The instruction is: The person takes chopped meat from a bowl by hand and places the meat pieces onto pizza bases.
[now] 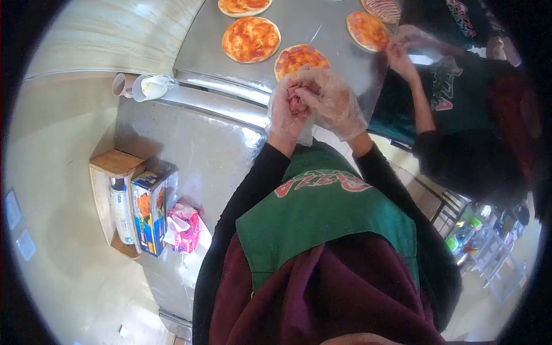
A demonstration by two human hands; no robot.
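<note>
Clear plastic gloves cover both of my hands. My left hand (280, 117) is cupped around a small heap of pink ham pieces (296, 103). The fingers of my right hand (339, 102) are pinched together at the heap, touching the ham. Just beyond my hands lies a pizza base with red sauce and a few ham pieces (300, 57), partly hidden by my fingers. To its left on the metal worktop (313, 26) is a round base with only sauce (251, 39), and another sauced base (244, 6) is cut off by the top edge.
At right, a co-worker's gloved hands (402, 52) are by a topped pizza (368, 31); another pizza (382, 10) lies behind it. A white jug (150, 88) and a mug (122, 85) stand left. Below are a wooden holder (115, 164), a box (150, 213) and a pink packet (185, 230).
</note>
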